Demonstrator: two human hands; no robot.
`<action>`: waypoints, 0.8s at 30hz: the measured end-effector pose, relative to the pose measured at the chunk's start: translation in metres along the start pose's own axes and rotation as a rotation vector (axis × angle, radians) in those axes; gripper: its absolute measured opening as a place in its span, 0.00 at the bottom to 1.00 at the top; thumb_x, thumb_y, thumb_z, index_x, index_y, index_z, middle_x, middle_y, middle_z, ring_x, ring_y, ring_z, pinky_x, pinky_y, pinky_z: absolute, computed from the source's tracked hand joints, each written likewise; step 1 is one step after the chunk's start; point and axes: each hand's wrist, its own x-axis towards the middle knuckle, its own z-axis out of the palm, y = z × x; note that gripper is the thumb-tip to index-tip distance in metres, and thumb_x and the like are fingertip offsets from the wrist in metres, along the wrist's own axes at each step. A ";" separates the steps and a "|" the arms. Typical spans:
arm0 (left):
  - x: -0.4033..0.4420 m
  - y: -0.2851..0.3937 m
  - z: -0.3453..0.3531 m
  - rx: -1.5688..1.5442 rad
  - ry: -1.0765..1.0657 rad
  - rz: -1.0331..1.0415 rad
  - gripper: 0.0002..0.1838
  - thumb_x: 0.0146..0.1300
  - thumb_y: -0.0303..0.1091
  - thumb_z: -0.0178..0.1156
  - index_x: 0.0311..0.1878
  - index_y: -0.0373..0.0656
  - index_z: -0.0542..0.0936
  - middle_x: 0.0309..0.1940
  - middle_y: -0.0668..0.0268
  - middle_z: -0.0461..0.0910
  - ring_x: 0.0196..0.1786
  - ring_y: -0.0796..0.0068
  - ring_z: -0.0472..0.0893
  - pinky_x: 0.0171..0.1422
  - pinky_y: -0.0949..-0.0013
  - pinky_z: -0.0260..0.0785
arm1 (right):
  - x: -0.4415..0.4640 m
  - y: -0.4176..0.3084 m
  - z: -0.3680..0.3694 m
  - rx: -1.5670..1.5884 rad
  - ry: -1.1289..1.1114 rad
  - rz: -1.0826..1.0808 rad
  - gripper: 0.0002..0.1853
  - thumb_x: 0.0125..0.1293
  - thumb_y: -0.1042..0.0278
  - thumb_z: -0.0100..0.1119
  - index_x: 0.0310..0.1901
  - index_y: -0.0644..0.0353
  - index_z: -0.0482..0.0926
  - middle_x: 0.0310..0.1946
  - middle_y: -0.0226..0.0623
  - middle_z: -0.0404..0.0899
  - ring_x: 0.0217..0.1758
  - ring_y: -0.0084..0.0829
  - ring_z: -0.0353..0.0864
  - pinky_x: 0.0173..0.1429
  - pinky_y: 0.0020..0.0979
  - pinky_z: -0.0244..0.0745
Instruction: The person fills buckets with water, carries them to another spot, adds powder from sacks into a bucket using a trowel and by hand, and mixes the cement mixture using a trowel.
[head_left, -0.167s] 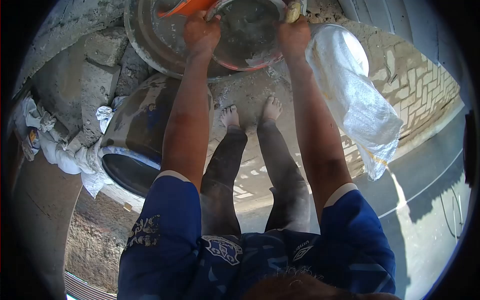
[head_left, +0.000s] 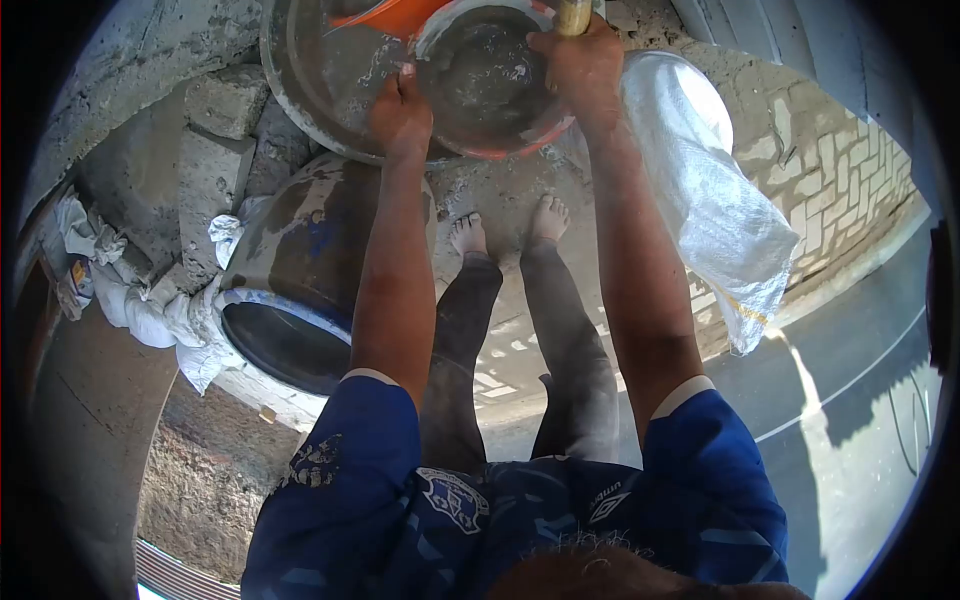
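A round basin with a pale rim and reddish outer edge holds wet grey liquid. It sits in or over a wide, grey-smeared tub. My left hand is closed at the basin's left side, thumb up near the rim; what its curled fingers hold, if anything, is hidden. At the upper right of the basin, my right hand is wrapped round a pale tan, thick wooden-looking handle. Its far end is cut off by the frame. An orange container lies in the tub behind my left hand.
A large stained dark barrel lies on its side at my left, its mouth towards me. Concrete blocks and white rags are beyond it. A white woven sack stands on the right. My bare feet are on the dusty ground.
My left hand has come down along the basin's left side, towards me. My right hand has shifted slightly on the handle. The basin appears slightly lower in view, and the view itself has shifted a little.
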 end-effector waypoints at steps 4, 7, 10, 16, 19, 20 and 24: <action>-0.003 -0.039 0.019 -0.402 -0.180 -0.610 0.23 0.76 0.50 0.45 0.54 0.40 0.79 0.42 0.55 0.83 0.38 0.51 0.84 0.40 0.52 0.80 | -0.025 -0.027 0.030 0.072 -0.121 -0.455 0.18 0.54 0.71 0.65 0.46 0.70 0.77 0.33 0.53 0.81 0.39 0.50 0.83 0.45 0.43 0.77; 0.030 -0.096 0.051 -0.331 -0.350 -0.699 0.26 0.76 0.51 0.45 0.62 0.38 0.72 0.50 0.55 0.80 0.44 0.52 0.83 0.36 0.53 0.83 | -0.023 -0.025 0.053 -0.389 -0.216 -0.753 0.19 0.53 0.68 0.67 0.44 0.70 0.78 0.36 0.53 0.80 0.43 0.51 0.81 0.48 0.48 0.75; 0.053 -0.125 0.069 -0.255 -0.512 -0.660 0.26 0.76 0.48 0.47 0.65 0.36 0.69 0.55 0.54 0.78 0.53 0.55 0.81 0.42 0.55 0.83 | -0.020 -0.006 0.071 -0.676 0.093 -0.897 0.20 0.52 0.64 0.68 0.43 0.68 0.78 0.39 0.49 0.79 0.46 0.49 0.79 0.51 0.51 0.72; 0.086 -0.153 0.141 -0.473 -0.669 -0.540 0.25 0.74 0.47 0.49 0.65 0.39 0.70 0.56 0.57 0.78 0.55 0.58 0.80 0.49 0.55 0.79 | -0.028 0.056 0.123 -0.582 0.050 -0.627 0.25 0.51 0.57 0.70 0.46 0.66 0.78 0.48 0.53 0.77 0.51 0.50 0.78 0.54 0.53 0.70; 0.091 -0.138 0.158 -0.681 -0.748 -0.507 0.25 0.74 0.47 0.50 0.66 0.41 0.70 0.57 0.58 0.78 0.57 0.59 0.80 0.52 0.55 0.78 | -0.035 0.062 0.125 -0.494 0.056 -0.745 0.27 0.52 0.56 0.70 0.48 0.68 0.78 0.49 0.56 0.77 0.54 0.52 0.77 0.57 0.54 0.69; 0.089 -0.136 0.160 -0.750 -0.765 -0.507 0.24 0.74 0.47 0.50 0.66 0.42 0.70 0.57 0.58 0.78 0.57 0.60 0.79 0.54 0.55 0.77 | -0.042 0.066 0.127 -0.472 0.055 -0.746 0.27 0.52 0.57 0.71 0.48 0.69 0.77 0.50 0.57 0.77 0.55 0.53 0.77 0.58 0.54 0.68; 0.077 -0.126 0.139 -1.024 -0.763 -0.487 0.24 0.73 0.46 0.52 0.66 0.44 0.71 0.58 0.60 0.78 0.58 0.62 0.79 0.58 0.54 0.75 | -0.037 0.082 0.121 -0.505 0.068 -0.876 0.27 0.53 0.58 0.72 0.48 0.71 0.77 0.55 0.60 0.76 0.61 0.56 0.75 0.63 0.56 0.66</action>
